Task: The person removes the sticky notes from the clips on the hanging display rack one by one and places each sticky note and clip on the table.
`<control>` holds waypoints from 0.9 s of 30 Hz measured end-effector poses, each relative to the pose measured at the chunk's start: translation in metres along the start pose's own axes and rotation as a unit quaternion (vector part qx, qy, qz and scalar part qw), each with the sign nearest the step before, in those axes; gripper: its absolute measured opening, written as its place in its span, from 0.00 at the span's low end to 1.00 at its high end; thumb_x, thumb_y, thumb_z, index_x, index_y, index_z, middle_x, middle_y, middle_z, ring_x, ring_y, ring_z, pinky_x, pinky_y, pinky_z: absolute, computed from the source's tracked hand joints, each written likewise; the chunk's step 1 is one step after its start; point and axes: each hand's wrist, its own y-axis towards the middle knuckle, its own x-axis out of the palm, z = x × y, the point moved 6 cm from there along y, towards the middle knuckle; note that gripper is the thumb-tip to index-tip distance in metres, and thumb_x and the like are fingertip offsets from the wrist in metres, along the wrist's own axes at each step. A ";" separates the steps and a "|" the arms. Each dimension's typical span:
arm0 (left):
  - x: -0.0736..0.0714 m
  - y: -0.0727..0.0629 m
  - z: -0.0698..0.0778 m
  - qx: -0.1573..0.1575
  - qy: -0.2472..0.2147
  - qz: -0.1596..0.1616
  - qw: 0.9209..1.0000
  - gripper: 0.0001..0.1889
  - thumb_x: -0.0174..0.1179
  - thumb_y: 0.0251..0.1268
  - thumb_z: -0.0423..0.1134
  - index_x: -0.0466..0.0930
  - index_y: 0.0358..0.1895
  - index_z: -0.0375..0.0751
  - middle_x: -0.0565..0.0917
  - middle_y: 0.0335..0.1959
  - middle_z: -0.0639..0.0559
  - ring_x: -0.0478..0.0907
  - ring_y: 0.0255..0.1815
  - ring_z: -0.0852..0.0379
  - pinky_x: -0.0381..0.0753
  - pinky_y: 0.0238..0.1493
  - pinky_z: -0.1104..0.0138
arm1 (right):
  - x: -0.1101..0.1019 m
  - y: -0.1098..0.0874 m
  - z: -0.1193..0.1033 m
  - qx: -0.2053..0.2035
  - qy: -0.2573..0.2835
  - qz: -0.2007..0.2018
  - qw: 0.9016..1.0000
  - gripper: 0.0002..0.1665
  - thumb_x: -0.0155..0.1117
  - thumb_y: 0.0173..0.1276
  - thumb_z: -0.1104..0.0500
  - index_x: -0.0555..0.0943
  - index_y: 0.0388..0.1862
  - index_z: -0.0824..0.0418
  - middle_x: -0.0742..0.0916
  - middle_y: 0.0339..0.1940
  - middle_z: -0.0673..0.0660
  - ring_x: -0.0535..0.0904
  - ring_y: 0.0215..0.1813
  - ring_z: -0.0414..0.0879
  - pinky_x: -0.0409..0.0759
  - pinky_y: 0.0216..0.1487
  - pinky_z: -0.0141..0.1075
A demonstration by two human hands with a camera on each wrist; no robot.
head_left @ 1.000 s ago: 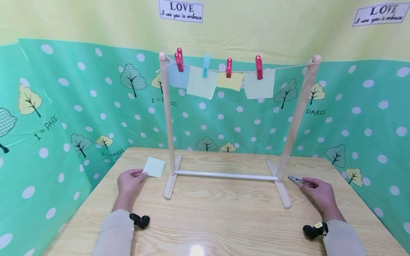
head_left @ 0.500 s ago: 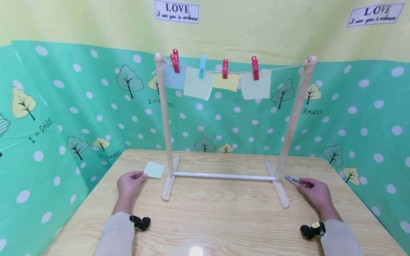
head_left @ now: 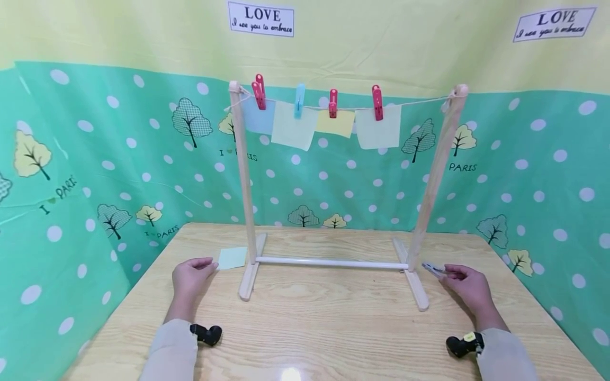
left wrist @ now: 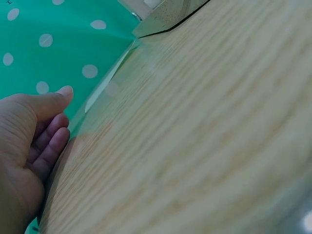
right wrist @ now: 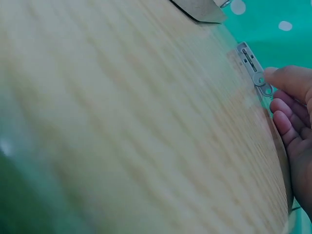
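Note:
My left hand (head_left: pixel 191 278) is at the left of the table, its thumb tip right at the near corner of a pale green square of paper (head_left: pixel 232 257). In the left wrist view the paper (left wrist: pixel 105 87) lies beyond the thumb tip, with a gap between. At the right, my right hand (head_left: pixel 469 287) pinches the near end of a grey clothespin (head_left: pixel 432 270); the index finger is hidden in the right wrist view, where the clothespin (right wrist: pixel 253 68) points away from the thumb. Between the hands stands a wooden frame (head_left: pixel 244 174) with a string across its top.
Along the string, red clothespins (head_left: pixel 377 102) and one light blue clothespin (head_left: pixel 299 100) hold blue, pale green and yellow papers (head_left: pixel 335 124). A white rod (head_left: pixel 329 262) joins the frame's wooden feet (head_left: pixel 416 290). Behind hangs a patterned cloth (head_left: pixel 324 185).
The paper by my left hand has tipped down from a raised slant to flat, and the left fingers have come away from it. My right hand keeps its place at the clothespin.

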 end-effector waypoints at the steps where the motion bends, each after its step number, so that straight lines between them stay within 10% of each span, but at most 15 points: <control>1: 0.000 -0.001 0.000 -0.004 -0.003 -0.003 1.000 0.19 0.69 0.61 0.44 0.84 0.51 0.36 0.85 0.47 0.41 0.80 0.52 0.46 0.80 0.52 0.62 | -0.001 0.000 0.000 0.001 0.004 0.003 1.000 0.28 0.69 0.65 0.56 0.77 0.59 0.71 0.84 0.45 0.64 0.76 0.40 0.44 0.75 0.33 0.24; 7: -0.002 -0.002 0.000 -0.010 -0.027 -0.011 1.000 0.20 0.70 0.60 0.44 0.83 0.52 0.36 0.84 0.50 0.40 0.80 0.47 0.51 0.78 0.37 0.80 | -0.007 -0.005 -0.001 0.020 0.022 0.008 1.000 0.32 0.67 0.67 0.50 0.76 0.62 0.68 0.81 0.53 0.65 0.75 0.46 0.48 0.75 0.35 0.23; 27: -0.012 -0.015 0.040 0.049 -0.031 -0.080 0.995 0.27 0.71 0.57 0.52 0.82 0.56 0.39 0.85 0.49 0.44 0.82 0.47 0.58 0.80 0.42 0.76 | -0.041 -0.024 -0.032 -0.029 0.048 0.023 0.998 0.36 0.66 0.67 0.43 0.74 0.63 0.68 0.80 0.53 0.63 0.74 0.39 0.27 0.79 0.36 0.21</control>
